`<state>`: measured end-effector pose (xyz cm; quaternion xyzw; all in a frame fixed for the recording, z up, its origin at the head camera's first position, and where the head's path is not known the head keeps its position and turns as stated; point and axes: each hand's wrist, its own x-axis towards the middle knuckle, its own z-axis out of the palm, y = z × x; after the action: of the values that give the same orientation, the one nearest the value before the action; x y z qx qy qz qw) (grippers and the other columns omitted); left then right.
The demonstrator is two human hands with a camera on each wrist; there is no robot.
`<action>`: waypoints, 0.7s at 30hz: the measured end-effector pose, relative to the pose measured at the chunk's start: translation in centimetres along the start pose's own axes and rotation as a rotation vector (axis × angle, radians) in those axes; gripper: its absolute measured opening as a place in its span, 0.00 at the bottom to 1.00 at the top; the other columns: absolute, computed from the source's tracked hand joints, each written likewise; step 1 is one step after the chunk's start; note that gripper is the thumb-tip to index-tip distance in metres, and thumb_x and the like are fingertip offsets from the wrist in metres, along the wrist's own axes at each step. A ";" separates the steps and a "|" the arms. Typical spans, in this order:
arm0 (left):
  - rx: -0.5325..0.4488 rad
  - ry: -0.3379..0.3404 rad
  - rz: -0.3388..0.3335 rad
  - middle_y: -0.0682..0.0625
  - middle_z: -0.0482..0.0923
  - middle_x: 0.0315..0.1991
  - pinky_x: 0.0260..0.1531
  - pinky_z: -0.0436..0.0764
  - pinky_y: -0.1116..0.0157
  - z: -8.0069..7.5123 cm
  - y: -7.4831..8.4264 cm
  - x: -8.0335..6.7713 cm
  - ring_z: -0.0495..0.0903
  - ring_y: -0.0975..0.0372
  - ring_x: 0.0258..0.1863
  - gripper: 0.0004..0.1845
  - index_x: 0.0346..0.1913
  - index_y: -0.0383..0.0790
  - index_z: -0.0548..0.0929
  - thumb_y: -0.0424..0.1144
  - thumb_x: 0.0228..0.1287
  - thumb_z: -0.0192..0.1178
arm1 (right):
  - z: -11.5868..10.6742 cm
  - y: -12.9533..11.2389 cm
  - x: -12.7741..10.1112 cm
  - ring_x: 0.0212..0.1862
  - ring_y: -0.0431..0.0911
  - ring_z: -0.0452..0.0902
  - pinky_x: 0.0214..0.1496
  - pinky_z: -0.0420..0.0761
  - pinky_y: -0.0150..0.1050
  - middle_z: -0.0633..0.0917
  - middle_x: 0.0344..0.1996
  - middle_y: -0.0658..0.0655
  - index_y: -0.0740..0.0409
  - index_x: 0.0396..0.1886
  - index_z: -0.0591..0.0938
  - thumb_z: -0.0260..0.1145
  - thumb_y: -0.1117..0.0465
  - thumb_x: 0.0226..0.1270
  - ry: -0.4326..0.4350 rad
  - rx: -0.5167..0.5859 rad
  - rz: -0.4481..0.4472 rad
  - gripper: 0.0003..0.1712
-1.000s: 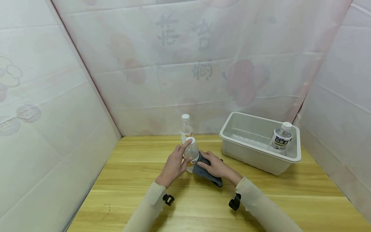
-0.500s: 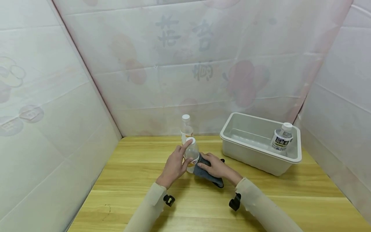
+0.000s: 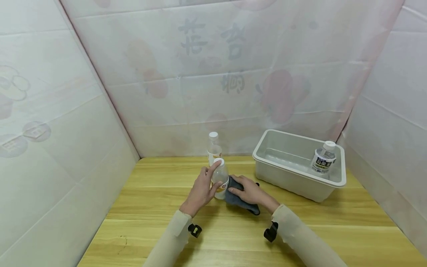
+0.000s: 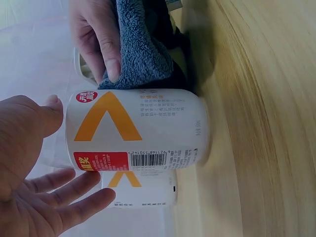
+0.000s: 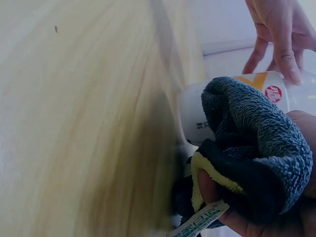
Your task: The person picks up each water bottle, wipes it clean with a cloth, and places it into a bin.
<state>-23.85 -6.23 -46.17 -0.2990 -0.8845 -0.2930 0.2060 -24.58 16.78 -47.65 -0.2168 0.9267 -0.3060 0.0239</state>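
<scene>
A clear plastic bottle (image 3: 220,187) with a white cap and a white-and-orange label stands upright on the table. My left hand (image 3: 201,189) steadies it, the index finger on the cap and the thumb at the bottle's side. In the left wrist view the label (image 4: 133,131) shows an orange chevron and a barcode. My right hand (image 3: 248,191) grips a bunched dark grey towel (image 3: 237,200) against the bottle's right side. The right wrist view shows the fluffy towel (image 5: 261,123) folded, with a yellow edge and a white tag. A second similar bottle (image 3: 214,150) stands just behind.
A light grey plastic bin (image 3: 287,180) stands at the back right of the wooden table (image 3: 150,222). Inside its right end leans a bottle (image 3: 323,159) with a dark-lettered label. Printed white curtains enclose the table at the back and sides.
The towel and my right hand have shifted slightly to the right. My left hand and the bottle have stayed almost in place.
</scene>
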 end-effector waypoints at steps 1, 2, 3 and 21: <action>-0.005 0.001 0.002 0.34 0.73 0.51 0.34 0.81 0.61 0.0 0.0 0.0 0.78 0.56 0.34 0.39 0.79 0.55 0.54 0.45 0.72 0.62 | -0.2 0.0 -0.1 0.65 0.64 0.76 0.65 0.75 0.62 0.77 0.65 0.70 0.61 0.77 0.66 0.62 0.49 0.76 0.004 -0.005 -0.006 0.36; -0.008 0.001 0.004 0.33 0.72 0.55 0.36 0.83 0.58 0.0 0.0 0.0 0.80 0.53 0.37 0.39 0.79 0.55 0.54 0.45 0.72 0.62 | -0.4 0.1 -0.1 0.65 0.64 0.76 0.65 0.75 0.62 0.77 0.66 0.70 0.61 0.77 0.66 0.62 0.49 0.76 0.009 -0.010 -0.010 0.36; -0.010 0.002 0.008 0.31 0.71 0.58 0.39 0.84 0.55 0.1 0.0 0.0 0.82 0.50 0.41 0.39 0.79 0.55 0.54 0.45 0.73 0.62 | -0.6 0.1 -0.2 0.66 0.63 0.75 0.66 0.75 0.61 0.77 0.67 0.70 0.61 0.77 0.66 0.62 0.50 0.76 0.014 -0.009 -0.013 0.36; -0.035 -0.072 0.065 0.42 0.74 0.69 0.59 0.81 0.51 -0.6 0.2 0.4 0.79 0.50 0.64 0.41 0.82 0.55 0.49 0.42 0.74 0.60 | -4.0 -0.9 -0.9 0.61 0.59 0.80 0.54 0.79 0.52 0.79 0.66 0.66 0.59 0.76 0.69 0.65 0.50 0.74 0.156 -0.010 -0.075 0.35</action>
<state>-23.91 -6.28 -45.41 -0.3414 -0.8759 -0.2907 0.1780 -24.14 18.72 -43.94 -0.2272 0.9184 -0.3182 -0.0611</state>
